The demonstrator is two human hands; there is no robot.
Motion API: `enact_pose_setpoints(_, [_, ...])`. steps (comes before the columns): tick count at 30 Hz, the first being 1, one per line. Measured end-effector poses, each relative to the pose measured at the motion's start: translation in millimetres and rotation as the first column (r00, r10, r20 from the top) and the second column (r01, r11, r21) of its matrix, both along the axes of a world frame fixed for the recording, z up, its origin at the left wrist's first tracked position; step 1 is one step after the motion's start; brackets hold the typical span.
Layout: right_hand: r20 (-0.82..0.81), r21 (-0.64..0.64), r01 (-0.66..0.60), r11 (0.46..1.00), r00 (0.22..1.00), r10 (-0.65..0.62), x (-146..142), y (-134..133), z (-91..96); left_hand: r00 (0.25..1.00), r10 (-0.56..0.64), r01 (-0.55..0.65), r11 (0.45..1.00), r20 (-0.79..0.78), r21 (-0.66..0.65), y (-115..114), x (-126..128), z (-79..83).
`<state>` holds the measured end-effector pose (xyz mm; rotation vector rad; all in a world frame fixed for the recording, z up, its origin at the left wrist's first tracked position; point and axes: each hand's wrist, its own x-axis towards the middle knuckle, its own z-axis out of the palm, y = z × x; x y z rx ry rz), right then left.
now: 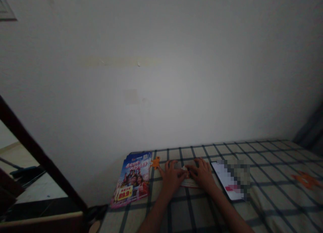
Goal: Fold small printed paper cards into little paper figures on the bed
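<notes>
Both my hands rest on a small pale folded piece of paper (188, 183) lying on a checked sheet (264, 206). My left hand (172, 175) presses its left part with fingers curled down on it. My right hand (202, 174) presses its right part, fingers bent and close together. Most of the paper is hidden under the hands. A small orange folded paper figure (155, 162) lies just left of my left hand.
A colourful flyer (133, 181) lies at the left edge of the sheet. A phone (227, 185) with a lit screen lies right of my right hand. Another orange paper shape (306, 180) sits far right. A white wall rises behind; a dark bed frame (37, 155) slants at left.
</notes>
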<state>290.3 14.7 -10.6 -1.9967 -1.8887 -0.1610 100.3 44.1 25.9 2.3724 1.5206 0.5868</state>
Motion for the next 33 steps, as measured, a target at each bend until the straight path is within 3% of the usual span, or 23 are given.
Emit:
enact_pose_setpoints(10, [-0.007,-0.025,0.001,1.000,1.000,-0.001,2,1,-1.7,1.000,-0.020,0.020,0.999,0.005,-0.025,5,1,4.0])
enact_pose_setpoints(17, [-0.032,-0.065,-0.015,0.998,0.999,0.013,4,1,2.1,0.999,-0.026,0.024,0.994,0.021,0.106,4,2,-4.0])
enact_pose_setpoints(23, [-0.045,-0.070,-0.006,0.998,0.999,0.002,4,3,0.5,0.999,-0.053,0.054,0.994,-0.010,0.097,6,0,-6.5])
enact_pose_setpoints(33, [-0.071,0.062,0.025,0.998,0.997,-0.021,4,1,-4.2,0.994,-0.062,0.066,0.997,-0.095,0.032,7,-3,3.3])
